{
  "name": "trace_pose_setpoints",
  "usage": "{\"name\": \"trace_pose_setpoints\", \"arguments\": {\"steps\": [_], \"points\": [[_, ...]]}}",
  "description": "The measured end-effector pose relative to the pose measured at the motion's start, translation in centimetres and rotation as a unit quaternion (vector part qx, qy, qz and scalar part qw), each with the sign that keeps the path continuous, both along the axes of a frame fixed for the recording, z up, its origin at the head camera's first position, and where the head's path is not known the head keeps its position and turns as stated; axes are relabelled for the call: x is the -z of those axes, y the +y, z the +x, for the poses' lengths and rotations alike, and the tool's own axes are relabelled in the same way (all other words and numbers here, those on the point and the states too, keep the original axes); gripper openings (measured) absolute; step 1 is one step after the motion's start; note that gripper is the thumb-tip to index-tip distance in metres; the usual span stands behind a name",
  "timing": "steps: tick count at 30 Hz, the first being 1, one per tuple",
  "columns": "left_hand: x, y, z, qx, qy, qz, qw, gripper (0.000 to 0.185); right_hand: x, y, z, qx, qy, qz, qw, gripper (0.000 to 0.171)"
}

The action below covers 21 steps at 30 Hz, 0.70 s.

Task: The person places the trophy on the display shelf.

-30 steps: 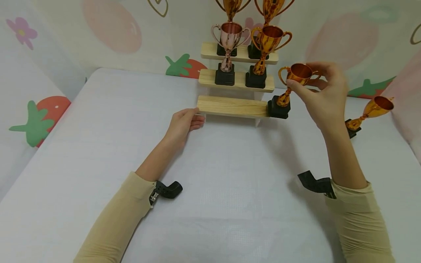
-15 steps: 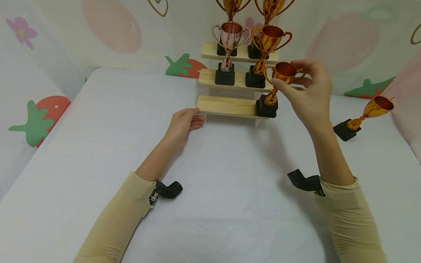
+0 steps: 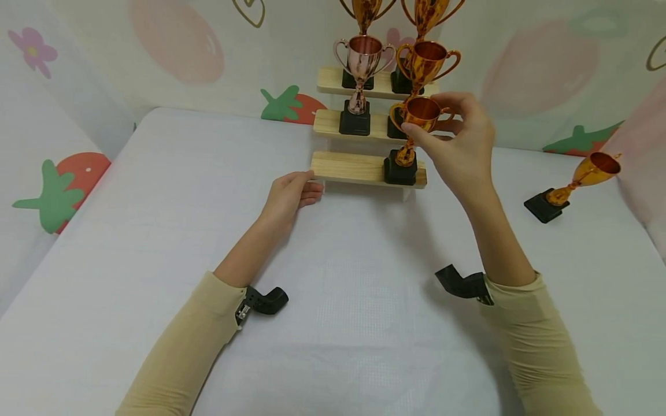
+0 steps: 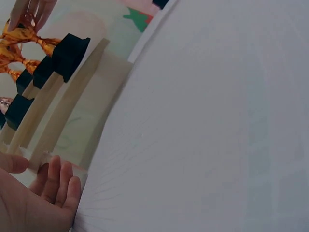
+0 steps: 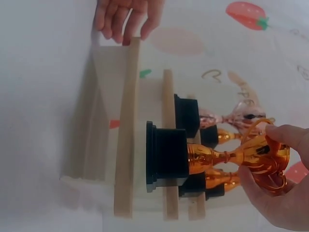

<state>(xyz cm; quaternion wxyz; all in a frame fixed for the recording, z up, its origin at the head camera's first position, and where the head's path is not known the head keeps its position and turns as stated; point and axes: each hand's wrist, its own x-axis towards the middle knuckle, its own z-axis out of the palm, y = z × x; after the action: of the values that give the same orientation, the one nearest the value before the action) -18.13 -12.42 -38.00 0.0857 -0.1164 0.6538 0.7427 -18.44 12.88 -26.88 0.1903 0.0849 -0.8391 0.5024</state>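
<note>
White tabletop carries a three-step wooden shelf. Right hand pinches a gold trophy by its cup, base on the lowest step. Left hand, fingers relaxed, touches that step's left end. Four trophies crowd the steps behind; another trophy stands tilted, well apart at right.

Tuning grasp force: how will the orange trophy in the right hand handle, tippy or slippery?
The orange trophy is likely tippy: tall cup, thin stem, small black base. Its glossy finish may be slippery. The right hand grips its cup with fingertips alone, so probably light.
</note>
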Motion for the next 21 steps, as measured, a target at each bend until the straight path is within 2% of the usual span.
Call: {"name": "trace_pose_setpoints", "arguments": {"steps": [21], "points": [[0.0,0.0,0.0,0.000,0.002,0.008,1.0000,0.035,0.4,-4.1,-1.4,-0.034,-0.004,-0.027,0.999,0.052]]}}
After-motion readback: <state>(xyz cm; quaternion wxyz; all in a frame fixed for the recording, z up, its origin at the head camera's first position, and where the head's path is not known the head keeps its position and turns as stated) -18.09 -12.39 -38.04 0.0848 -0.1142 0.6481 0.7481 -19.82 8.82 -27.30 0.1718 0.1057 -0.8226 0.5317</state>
